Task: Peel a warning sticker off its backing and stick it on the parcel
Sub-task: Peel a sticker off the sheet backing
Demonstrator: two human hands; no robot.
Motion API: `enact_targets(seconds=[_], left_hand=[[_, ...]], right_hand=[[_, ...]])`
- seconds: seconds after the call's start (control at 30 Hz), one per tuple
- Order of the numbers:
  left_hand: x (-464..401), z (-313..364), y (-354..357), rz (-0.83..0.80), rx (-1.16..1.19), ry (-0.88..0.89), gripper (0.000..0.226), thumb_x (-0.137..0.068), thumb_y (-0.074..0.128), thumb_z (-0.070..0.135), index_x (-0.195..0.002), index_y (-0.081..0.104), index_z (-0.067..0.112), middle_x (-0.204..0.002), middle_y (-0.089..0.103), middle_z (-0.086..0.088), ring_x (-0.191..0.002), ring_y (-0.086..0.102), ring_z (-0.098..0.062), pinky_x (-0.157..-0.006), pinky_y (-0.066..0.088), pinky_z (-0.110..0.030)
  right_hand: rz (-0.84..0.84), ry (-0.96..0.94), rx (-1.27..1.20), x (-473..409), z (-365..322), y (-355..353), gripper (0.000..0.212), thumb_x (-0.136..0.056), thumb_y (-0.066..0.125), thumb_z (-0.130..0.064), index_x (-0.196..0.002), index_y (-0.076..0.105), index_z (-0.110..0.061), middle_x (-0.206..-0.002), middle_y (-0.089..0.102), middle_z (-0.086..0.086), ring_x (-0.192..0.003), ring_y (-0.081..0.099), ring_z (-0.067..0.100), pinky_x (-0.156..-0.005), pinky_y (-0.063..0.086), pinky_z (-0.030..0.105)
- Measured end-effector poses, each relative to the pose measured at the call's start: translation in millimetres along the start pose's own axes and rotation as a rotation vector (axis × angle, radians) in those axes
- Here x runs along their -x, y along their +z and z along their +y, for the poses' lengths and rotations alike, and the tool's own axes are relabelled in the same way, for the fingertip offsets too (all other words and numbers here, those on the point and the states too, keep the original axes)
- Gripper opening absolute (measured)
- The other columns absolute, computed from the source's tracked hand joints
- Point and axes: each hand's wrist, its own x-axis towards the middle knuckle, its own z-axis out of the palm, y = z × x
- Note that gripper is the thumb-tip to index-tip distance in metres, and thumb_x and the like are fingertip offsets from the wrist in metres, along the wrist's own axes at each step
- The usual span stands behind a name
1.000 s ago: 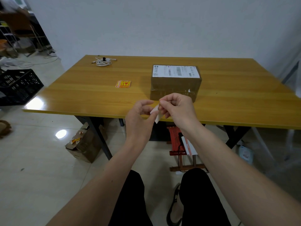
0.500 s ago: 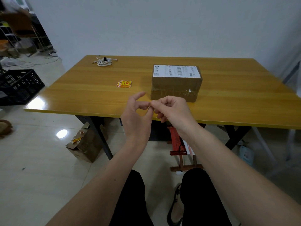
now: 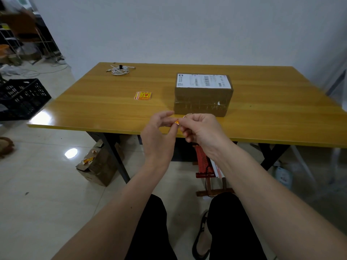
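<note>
A brown cardboard parcel (image 3: 203, 99) with a white shipping label on top stands on the yellow wooden table (image 3: 272, 117), just beyond my hands. My left hand (image 3: 157, 134) and my right hand (image 3: 201, 130) meet at the table's near edge, fingertips pinched together on a small orange-red warning sticker (image 3: 176, 122). Only a corner of that sticker shows between the fingers; its backing is hidden. A small stack of the same stickers (image 3: 143, 95) lies on the table to the left of the parcel.
A coiled white cable (image 3: 120, 70) lies at the table's far left corner. On the floor stand a black crate (image 3: 20, 98) to the left, a cardboard box (image 3: 97, 166) by the table leg, and red items (image 3: 203, 160) under the table.
The white backing strip seen between my hands a second ago no longer shows. My hands have closed together, and an orange corner of the sticker now shows at the fingertips.
</note>
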Motion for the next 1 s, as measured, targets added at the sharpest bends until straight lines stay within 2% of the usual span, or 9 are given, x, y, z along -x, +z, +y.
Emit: enact_targets(seconds=[0.07,0.17,0.27,0.37,0.53,0.67,0.8,1.0], left_hand=[[1.7,-0.7,0.2,0.000,0.010,-0.017,0.016,-0.080,0.071,0.011,-0.091,0.069,0.023,-0.077,0.063,0.019,-0.077,0.062,0.000,-0.076,0.047,-0.010],[2.2,-2.1,1.1,0.023,0.009,-0.032,0.013,-0.080,0.071,0.013,-0.087,0.072,0.024,-0.076,0.064,0.017,-0.078,0.063,-0.005,-0.075,0.046,-0.010],[1.0,-3.3,0.8,0.037,0.012,-0.041,0.011,-0.080,0.071,0.015,-0.087,0.072,0.023,-0.078,0.066,0.011,-0.081,0.064,-0.010,-0.078,0.048,-0.020],[0.8,-2.8,0.8,0.050,0.006,-0.023,0.012,-0.079,0.072,0.015,-0.085,0.071,0.026,-0.079,0.067,0.009,-0.081,0.064,-0.012,-0.078,0.050,-0.025],[1.4,-0.7,-0.6,0.058,-0.004,-0.002,0.016,-0.079,0.072,0.015,-0.083,0.068,0.030,-0.081,0.066,0.008,-0.078,0.062,-0.013,-0.076,0.050,-0.027],[1.6,1.0,-1.6,0.052,0.006,0.001,0.025,-0.078,0.072,0.012,-0.080,0.065,0.035,-0.078,0.064,0.011,-0.078,0.062,-0.014,-0.075,0.049,-0.026],[2.3,1.4,-2.4,0.052,0.022,-0.021,0.022,-0.078,0.072,0.012,-0.081,0.066,0.034,-0.079,0.065,0.008,-0.078,0.062,-0.015,-0.074,0.048,-0.023],[2.2,0.2,-2.3,0.052,0.015,-0.027,0.020,-0.078,0.072,0.013,-0.082,0.068,0.032,-0.079,0.066,0.006,-0.076,0.062,-0.016,-0.075,0.052,-0.032]], right_hand=[[0.005,-0.008,-0.011,-0.9,1.3,0.0,0.020,-0.087,0.064,-0.008,-0.068,0.066,-0.009,-0.060,0.059,0.003,-0.051,0.051,0.011,-0.045,0.043,0.019],[-0.005,-0.028,-0.017,-1.2,2.9,-0.3,0.015,-0.087,0.062,-0.005,-0.074,0.067,-0.008,-0.061,0.061,0.002,-0.052,0.051,0.010,-0.045,0.043,0.018],[-0.029,-0.047,0.004,0.3,2.8,-1.1,0.014,-0.087,0.062,-0.003,-0.075,0.068,-0.007,-0.064,0.062,0.003,-0.053,0.052,0.009,-0.047,0.044,0.018],[-0.036,-0.060,0.024,1.4,2.1,-1.2,0.013,-0.087,0.061,-0.003,-0.076,0.068,-0.005,-0.065,0.062,0.004,-0.054,0.053,0.010,-0.048,0.044,0.019],[-0.050,-0.031,-0.027,1.7,0.7,0.0,0.017,-0.089,0.063,-0.015,-0.073,0.067,-0.008,-0.064,0.061,0.003,-0.055,0.052,0.011,-0.049,0.044,0.020],[-0.048,-0.052,0.014,2.6,0.7,0.4,0.017,-0.087,0.064,-0.008,-0.070,0.066,-0.008,-0.063,0.060,0.003,-0.053,0.052,0.010,-0.049,0.044,0.019],[-0.040,-0.047,-0.013,2.5,1.8,1.9,0.018,-0.088,0.062,-0.007,-0.071,0.066,-0.008,-0.063,0.060,0.002,-0.053,0.051,0.010,-0.050,0.044,0.020],[-0.043,-0.054,-0.019,2.1,3.8,2.1,0.020,-0.089,0.061,-0.006,-0.070,0.066,-0.010,-0.062,0.060,0.002,-0.053,0.051,0.010,-0.049,0.043,0.020]])
